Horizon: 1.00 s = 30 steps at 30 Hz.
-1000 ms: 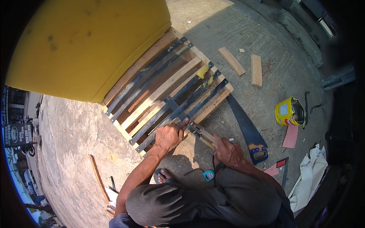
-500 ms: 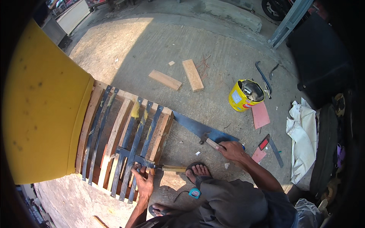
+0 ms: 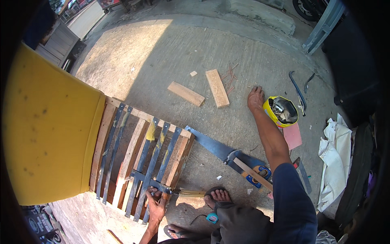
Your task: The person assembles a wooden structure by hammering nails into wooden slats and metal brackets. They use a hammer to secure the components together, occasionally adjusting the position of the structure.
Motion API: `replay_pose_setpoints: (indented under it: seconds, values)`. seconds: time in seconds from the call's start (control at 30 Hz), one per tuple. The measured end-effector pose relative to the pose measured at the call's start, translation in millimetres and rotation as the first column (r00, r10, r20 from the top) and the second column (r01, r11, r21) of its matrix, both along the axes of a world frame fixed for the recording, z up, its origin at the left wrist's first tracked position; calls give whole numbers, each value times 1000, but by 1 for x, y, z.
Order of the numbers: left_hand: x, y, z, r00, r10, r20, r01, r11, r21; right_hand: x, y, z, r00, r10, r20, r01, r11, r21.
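A wooden seat frame (image 3: 178,160) lies tipped, its yellow padded part (image 3: 53,130) at the left. Dark elastic straps (image 3: 155,152) run along it, and a dark cross strap (image 3: 142,177) spans several of them. My left hand (image 3: 156,207) is closed on the end of that cross strap, at the frame's near corner. Far to the right, my right hand (image 3: 256,98) touches the concrete with bent fingers held together, beside a yellow tub (image 3: 269,109) of small parts. Whatever those fingers hold is hidden. A claw hammer (image 3: 248,170) lies across a handsaw (image 3: 211,145).
Two wooden blocks (image 3: 217,88) (image 3: 186,93) and thin reddish sticks (image 3: 230,78) lie ahead. A hacksaw (image 3: 298,91) is beyond the tub. A teal tape measure (image 3: 212,218) sits by my foot. White cloth (image 3: 335,162) lies at the right.
The hammer has left my right hand and lies on the saw. My right arm has stretched forward to the floor beside the tub. My left hand stays at the frame corner.
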<state>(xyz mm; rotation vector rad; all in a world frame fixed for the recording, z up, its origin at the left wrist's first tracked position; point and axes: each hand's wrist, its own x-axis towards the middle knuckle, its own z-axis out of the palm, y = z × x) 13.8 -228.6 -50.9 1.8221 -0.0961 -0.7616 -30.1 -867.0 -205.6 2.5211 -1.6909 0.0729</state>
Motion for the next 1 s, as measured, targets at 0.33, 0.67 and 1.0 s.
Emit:
replay_pose_setpoints:
  seconds: [0.33, 0.67, 1.0]
  values:
    - [15, -16, 69, 943, -261, 208, 165, 906, 390, 4, -36, 4, 978, 96, -185, -102, 995, -23]
    - [4, -25, 72, 966, 115, -233, -174, 952, -253, -5, 318, 143, 555, -242, 796, -830, -98, 549]
    - [-13, -13, 30, 898, 174, -405, -380, 771, -511, -31, 413, 169, 681, -221, 699, -723, -357, 592]
